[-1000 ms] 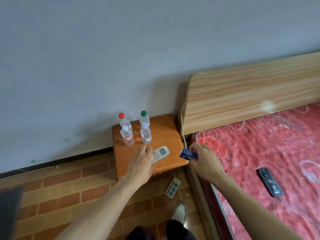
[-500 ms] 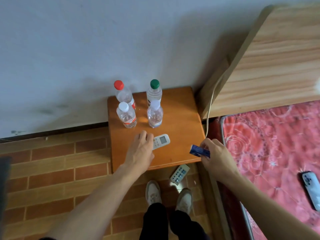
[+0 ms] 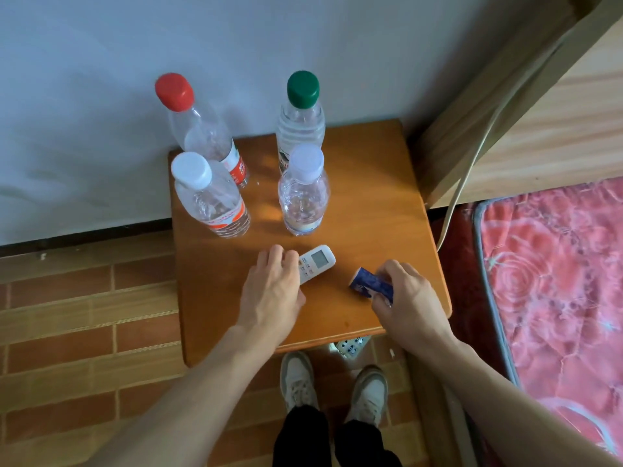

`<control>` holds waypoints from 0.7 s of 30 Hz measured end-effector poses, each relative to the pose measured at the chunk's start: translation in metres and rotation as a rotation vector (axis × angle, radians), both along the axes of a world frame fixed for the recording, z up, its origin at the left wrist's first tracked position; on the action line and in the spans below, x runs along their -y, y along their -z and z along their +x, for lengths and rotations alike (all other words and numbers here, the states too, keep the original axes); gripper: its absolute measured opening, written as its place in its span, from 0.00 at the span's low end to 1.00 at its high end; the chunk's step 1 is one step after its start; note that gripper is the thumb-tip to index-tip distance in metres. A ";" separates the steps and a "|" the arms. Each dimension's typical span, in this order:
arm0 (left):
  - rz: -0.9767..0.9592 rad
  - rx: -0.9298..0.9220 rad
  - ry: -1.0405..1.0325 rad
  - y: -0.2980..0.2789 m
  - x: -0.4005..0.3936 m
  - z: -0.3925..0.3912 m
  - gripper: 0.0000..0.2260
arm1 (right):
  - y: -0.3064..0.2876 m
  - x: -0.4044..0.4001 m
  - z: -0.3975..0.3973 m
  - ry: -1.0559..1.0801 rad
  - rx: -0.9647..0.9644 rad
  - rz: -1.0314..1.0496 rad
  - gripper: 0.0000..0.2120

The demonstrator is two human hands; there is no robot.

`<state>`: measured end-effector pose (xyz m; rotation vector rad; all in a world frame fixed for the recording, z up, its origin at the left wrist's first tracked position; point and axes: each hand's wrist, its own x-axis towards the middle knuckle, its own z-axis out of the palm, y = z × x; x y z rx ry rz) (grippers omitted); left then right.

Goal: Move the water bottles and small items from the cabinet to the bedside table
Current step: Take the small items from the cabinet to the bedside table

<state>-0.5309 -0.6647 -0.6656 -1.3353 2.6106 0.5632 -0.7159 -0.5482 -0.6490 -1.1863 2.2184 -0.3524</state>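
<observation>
Several clear water bottles stand upright on the orange bedside table (image 3: 371,210): a red-capped bottle (image 3: 202,136) and a green-capped bottle (image 3: 301,123) at the back, two white-capped bottles (image 3: 210,197) (image 3: 303,193) in front. A white remote (image 3: 318,259) lies on the table, and my left hand (image 3: 273,291) rests on its near end with the fingers laid over it. My right hand (image 3: 404,298) is closed on a small blue packet (image 3: 369,284), held low over the table's right front part.
The wooden headboard (image 3: 546,112) rises right of the table, with a pale cable (image 3: 472,163) hanging beside it. A red patterned mattress (image 3: 556,281) lies at the right. A white power strip (image 3: 350,345) sits on the brick floor under the table, by my shoes (image 3: 332,389).
The view has closed in on the table. My right hand has carried the blue packet from beside the table's right edge to above its top. My left hand stays on the remote.
</observation>
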 end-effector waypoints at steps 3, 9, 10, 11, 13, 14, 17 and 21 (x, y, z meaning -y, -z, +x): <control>0.008 0.006 -0.016 0.009 -0.002 0.001 0.22 | 0.007 0.005 -0.007 -0.002 -0.004 0.004 0.11; 0.023 0.039 -0.004 0.004 -0.001 0.001 0.25 | 0.008 0.015 -0.017 0.006 0.016 -0.010 0.11; 0.023 0.041 -0.001 0.003 0.000 0.001 0.25 | 0.007 0.018 -0.018 0.011 0.011 -0.010 0.12; 0.023 0.039 -0.002 0.001 0.001 0.000 0.25 | 0.007 0.020 -0.019 0.010 0.002 -0.006 0.13; 0.026 0.032 -0.005 -0.001 0.003 -0.002 0.26 | 0.005 0.025 -0.021 -0.001 -0.020 0.003 0.16; 0.027 0.027 -0.007 -0.003 0.004 -0.002 0.26 | 0.004 0.027 -0.022 -0.009 -0.033 0.012 0.18; 0.021 0.022 -0.001 -0.009 0.004 -0.002 0.27 | 0.000 0.028 -0.025 -0.019 -0.075 0.038 0.21; 0.008 0.039 0.051 -0.027 0.001 0.005 0.26 | -0.016 0.024 -0.028 -0.019 -0.067 0.053 0.21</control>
